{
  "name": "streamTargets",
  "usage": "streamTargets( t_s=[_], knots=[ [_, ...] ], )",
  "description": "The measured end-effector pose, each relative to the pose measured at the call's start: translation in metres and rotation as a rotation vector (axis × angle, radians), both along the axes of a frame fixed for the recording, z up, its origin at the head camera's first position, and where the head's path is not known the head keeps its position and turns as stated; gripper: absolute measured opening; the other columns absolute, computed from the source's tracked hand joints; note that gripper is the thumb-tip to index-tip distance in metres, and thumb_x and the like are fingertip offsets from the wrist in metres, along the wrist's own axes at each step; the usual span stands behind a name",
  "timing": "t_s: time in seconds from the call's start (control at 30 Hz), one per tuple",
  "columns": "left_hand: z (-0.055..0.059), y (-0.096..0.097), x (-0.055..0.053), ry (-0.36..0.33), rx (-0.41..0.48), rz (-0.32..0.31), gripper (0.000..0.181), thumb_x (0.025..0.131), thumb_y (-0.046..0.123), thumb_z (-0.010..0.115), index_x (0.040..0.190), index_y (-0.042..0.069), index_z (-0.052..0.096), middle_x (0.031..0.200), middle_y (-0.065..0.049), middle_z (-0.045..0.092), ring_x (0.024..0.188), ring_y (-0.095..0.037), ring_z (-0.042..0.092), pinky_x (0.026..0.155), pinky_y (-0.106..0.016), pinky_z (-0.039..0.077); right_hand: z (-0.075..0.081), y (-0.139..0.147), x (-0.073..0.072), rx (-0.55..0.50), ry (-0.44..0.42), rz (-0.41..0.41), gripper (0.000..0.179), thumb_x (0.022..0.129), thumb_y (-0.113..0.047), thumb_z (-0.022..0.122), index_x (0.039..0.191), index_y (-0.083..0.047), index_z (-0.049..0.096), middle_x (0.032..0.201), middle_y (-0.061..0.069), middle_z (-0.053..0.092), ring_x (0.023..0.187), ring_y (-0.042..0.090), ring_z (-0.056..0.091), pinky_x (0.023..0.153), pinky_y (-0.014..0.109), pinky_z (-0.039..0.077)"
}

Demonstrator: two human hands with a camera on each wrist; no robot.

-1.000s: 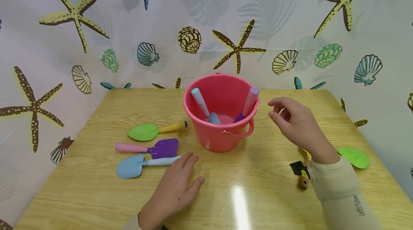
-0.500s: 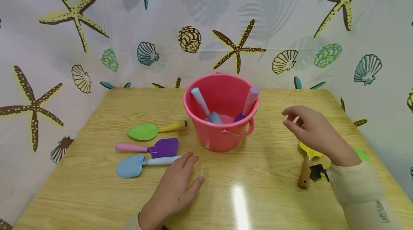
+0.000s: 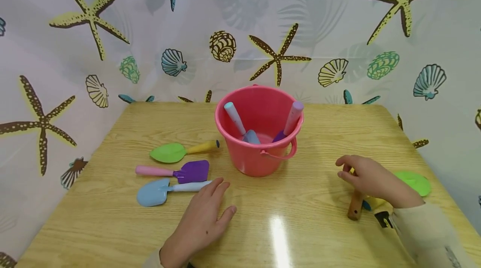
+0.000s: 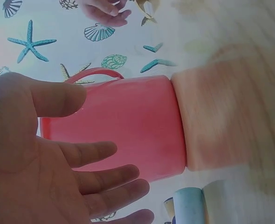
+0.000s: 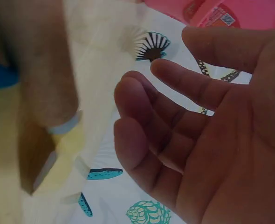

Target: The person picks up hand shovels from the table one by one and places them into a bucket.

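My left hand [image 3: 201, 222] lies low over the table with fingers extended, close to the handle end of a light blue toy shovel [image 3: 153, 193]; its palm [image 4: 39, 168] holds nothing. Above the tools at the right, my right hand [image 3: 370, 178] hovers with loosely bent fingers [image 5: 137, 144] and nothing between them. Below it is a wooden-handled tool [image 3: 355, 207], its head mostly hidden by the hand. A pink bucket [image 3: 249, 159] stands upright at mid-table, with a shovel with a pale blue handle [image 3: 235, 120] and one with a lilac handle [image 3: 294, 117] leaning inside.
At the left lie a green trowel [image 3: 169, 153] with a yellow handle and a purple shovel [image 3: 193, 172] with a pink handle. A green blade [image 3: 415, 182] and a black piece [image 3: 383, 219] show beside my right arm. A patterned cloth [image 3: 240, 17] hangs behind.
My right hand has moved right and down from beside the bucket to above the tools at the right. The left hand and the bucket have stayed in place.
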State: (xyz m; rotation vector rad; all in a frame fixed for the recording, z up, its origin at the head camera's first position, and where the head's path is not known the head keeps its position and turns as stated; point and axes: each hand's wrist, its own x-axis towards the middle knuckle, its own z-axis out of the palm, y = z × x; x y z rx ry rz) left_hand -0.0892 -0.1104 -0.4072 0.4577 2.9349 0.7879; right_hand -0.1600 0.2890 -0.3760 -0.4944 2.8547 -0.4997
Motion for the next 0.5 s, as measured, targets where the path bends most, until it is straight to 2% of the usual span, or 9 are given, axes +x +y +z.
streamTargets(
  t_s=[0.1, 0.17, 0.33, 0.4, 0.5],
  knots=[
    [0.001, 0.000, 0.000, -0.012, 0.001, 0.006, 0.056, 0.096, 0.035, 0.062, 0.142, 0.007, 0.050, 0.153, -0.016, 0.044, 0.143, -0.034, 0.041, 0.114, -0.057, 0.038, -0.006, 0.005, 0.005, 0.017, -0.039, -0.005, 0.030, 0.098, -0.017, 0.058, 0.122, 0.001, 0.060, 0.093, 0.002, 0.064, 0.061, 0.007, 0.044, 0.056, 0.024, 0.038],
    [0.001, 0.000, 0.001, -0.013, -0.001, 0.009, 0.056, 0.096, 0.036, 0.062, 0.142, 0.007, 0.050, 0.154, -0.015, 0.044, 0.143, -0.034, 0.041, 0.114, -0.057, 0.038, -0.009, 0.006, 0.007, 0.036, -0.032, -0.002, 0.028, 0.098, -0.014, 0.057, 0.121, 0.002, 0.061, 0.090, 0.002, 0.064, 0.062, 0.008, 0.044, 0.057, 0.025, 0.038],
    [0.001, 0.000, 0.001, 0.002, 0.000, 0.003, 0.056, 0.096, 0.035, 0.062, 0.143, 0.007, 0.050, 0.153, -0.016, 0.044, 0.142, -0.035, 0.042, 0.114, -0.057, 0.038, -0.014, 0.011, 0.012, 0.119, 0.105, 0.040, 0.021, 0.096, -0.005, 0.055, 0.113, -0.001, 0.066, 0.082, 0.000, 0.062, 0.060, 0.008, 0.038, 0.058, 0.023, 0.034],
    [0.001, 0.001, 0.001, -0.005, -0.003, 0.004, 0.056, 0.096, 0.035, 0.062, 0.143, 0.007, 0.050, 0.153, -0.016, 0.044, 0.142, -0.035, 0.041, 0.114, -0.057, 0.038, -0.015, 0.014, 0.015, 0.152, 0.130, 0.059, 0.020, 0.094, -0.002, 0.056, 0.110, -0.004, 0.068, 0.083, 0.001, 0.062, 0.061, 0.008, 0.038, 0.058, 0.023, 0.034],
    [0.002, 0.000, 0.002, -0.022, -0.007, 0.009, 0.057, 0.096, 0.036, 0.061, 0.144, 0.007, 0.049, 0.154, -0.016, 0.043, 0.143, -0.034, 0.041, 0.114, -0.057, 0.038, -0.018, 0.018, 0.020, 0.192, 0.138, 0.096, 0.021, 0.089, 0.003, 0.061, 0.100, -0.012, 0.069, 0.086, 0.001, 0.063, 0.068, 0.012, 0.047, 0.064, 0.029, 0.045]
  ],
)
